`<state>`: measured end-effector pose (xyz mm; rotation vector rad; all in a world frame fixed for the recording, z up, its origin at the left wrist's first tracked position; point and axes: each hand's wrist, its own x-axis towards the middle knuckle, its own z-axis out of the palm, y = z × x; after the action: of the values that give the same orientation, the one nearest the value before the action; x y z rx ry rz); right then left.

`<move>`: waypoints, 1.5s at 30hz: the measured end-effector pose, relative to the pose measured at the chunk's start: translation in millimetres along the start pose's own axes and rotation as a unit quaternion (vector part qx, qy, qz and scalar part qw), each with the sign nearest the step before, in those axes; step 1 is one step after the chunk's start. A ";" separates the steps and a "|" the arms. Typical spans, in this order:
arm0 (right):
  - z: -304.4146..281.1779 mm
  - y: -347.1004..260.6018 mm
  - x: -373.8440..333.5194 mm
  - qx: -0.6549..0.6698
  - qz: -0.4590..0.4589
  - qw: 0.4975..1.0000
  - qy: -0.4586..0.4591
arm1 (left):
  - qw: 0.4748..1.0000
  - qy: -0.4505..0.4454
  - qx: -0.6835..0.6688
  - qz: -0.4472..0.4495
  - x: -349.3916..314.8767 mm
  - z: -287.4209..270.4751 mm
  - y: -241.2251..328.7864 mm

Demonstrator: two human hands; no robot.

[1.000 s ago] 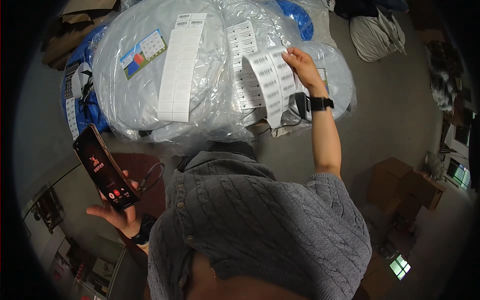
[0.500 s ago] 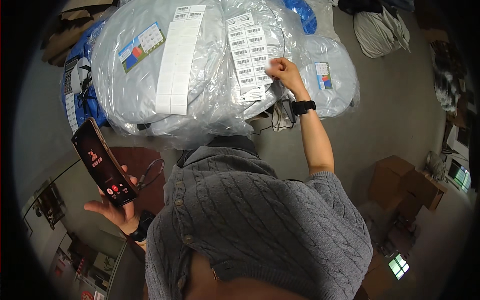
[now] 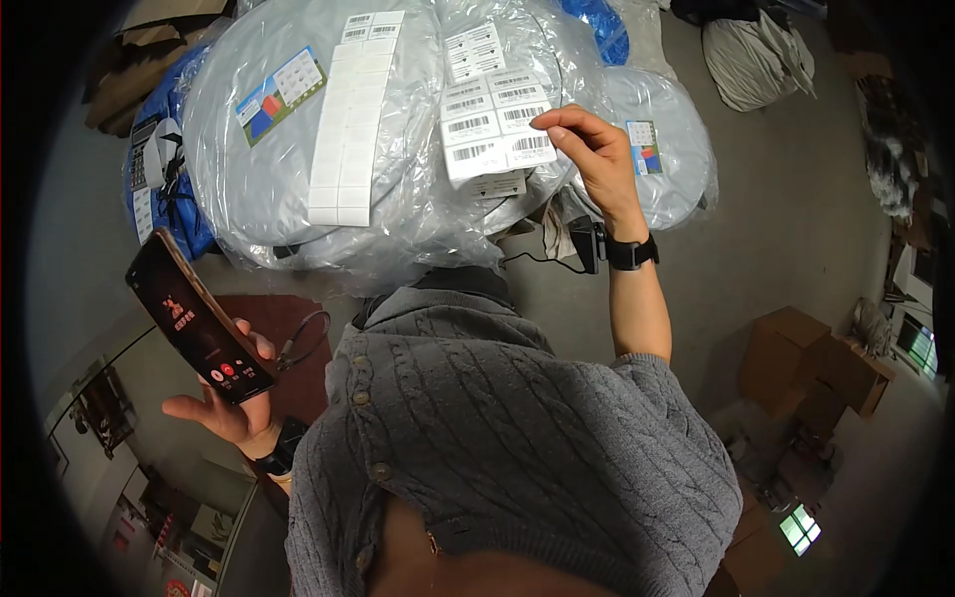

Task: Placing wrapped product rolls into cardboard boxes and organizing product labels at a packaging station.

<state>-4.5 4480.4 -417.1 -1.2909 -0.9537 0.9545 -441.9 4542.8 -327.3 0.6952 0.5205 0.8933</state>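
My left hand (image 3: 237, 416) is closed on a smartphone (image 3: 197, 320), its dark screen lit with red and white marks and its thumb stretched out aside. A cord loop hangs from the phone. My right hand (image 3: 597, 164) pinches the right edge of a white barcode label sheet (image 3: 476, 141), whose near end is lifted and bent above a plastic-wrapped package. Beneath it, partly covered, lie other printed labels (image 3: 474, 50). Left of the sheet, a long strip of mostly blank white labels (image 3: 348, 139) rests on a large round grey package (image 3: 234, 179) in clear film.
Another wrapped package (image 3: 676, 179) bears a small picture card at right. A calculator (image 3: 145, 154) sits on blue wrapping at far left. A black device with a cable (image 3: 585, 244) is beside my right wrist. Cardboard boxes (image 3: 786, 343) stand on the floor at right.
My right hand has moved slightly right and nearer, raising the near part of the barcode sheet toward me. The phone in my left hand has shifted a little left.
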 end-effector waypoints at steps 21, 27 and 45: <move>82.4 -85.0 2.2 0.143 -0.105 0.969 -0.174 | 0.987 -0.135 -0.071 -0.044 25.6 22.0 -24.2; 93.9 -76.5 0.3 0.290 -0.111 0.933 -0.184 | 0.984 -0.126 -0.068 -0.104 30.7 25.8 -33.3; 102.1 -84.0 -10.6 0.258 -0.063 0.947 -0.180 | 0.967 -0.149 -0.183 -0.099 37.4 29.2 -45.8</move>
<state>-101.7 4499.6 -328.9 -0.6186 -0.9622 1.2632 -378.6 4544.6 -345.9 0.4198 0.1454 0.6564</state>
